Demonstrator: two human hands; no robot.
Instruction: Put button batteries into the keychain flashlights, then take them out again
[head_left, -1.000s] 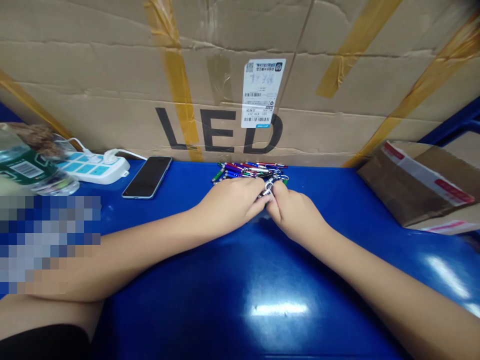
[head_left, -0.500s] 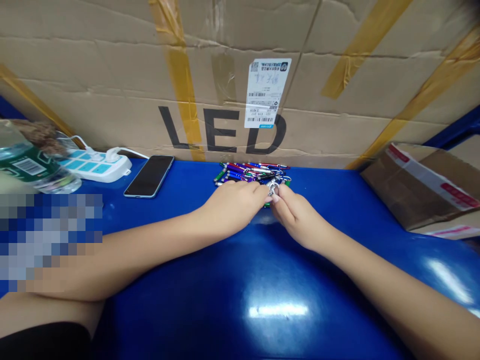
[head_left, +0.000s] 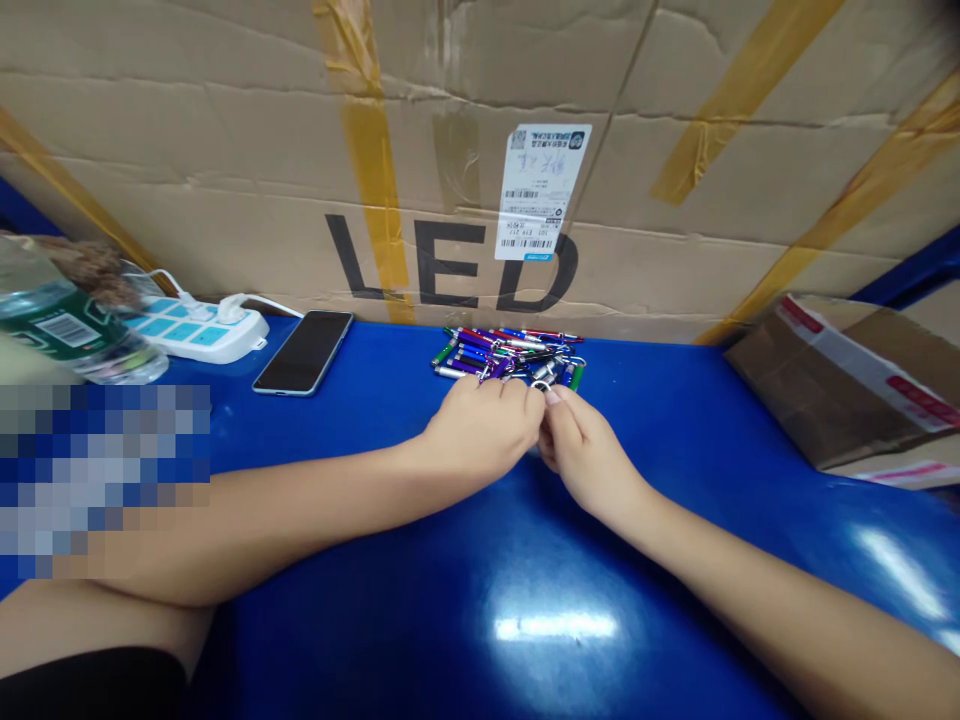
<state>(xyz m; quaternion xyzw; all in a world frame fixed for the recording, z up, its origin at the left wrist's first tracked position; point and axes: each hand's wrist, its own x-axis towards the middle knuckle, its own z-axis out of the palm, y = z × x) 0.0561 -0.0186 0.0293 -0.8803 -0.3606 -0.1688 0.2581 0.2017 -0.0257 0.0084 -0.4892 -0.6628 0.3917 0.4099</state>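
Observation:
My left hand (head_left: 487, 425) is closed, knuckles up, its fingers curled under and pressed against my right hand (head_left: 589, 440). Between the two, a silver metal ring (head_left: 541, 386) shows above the fingertips, pinched by my right thumb and fingers. Whatever my left fingers grip is hidden beneath them. Just behind both hands lies a pile of small coloured metal tubes (head_left: 472, 352), red, blue, green, purple, black and silver, with silver clips among them; they look like keychain lights. The hands partly cover the pile's near side.
A large cardboard box (head_left: 247, 200) marked LED walls off the back of the blue table (head_left: 420, 600). At left are a phone (head_left: 304, 352), a white power strip (head_left: 202, 335) with plugs, and a plastic bottle (head_left: 67, 330). A smaller carton (head_left: 847, 380) stands at right.
Both hands have come slightly nearer to me, baring more of the pile. The ring shows less between the fingers. The view has shifted slightly.

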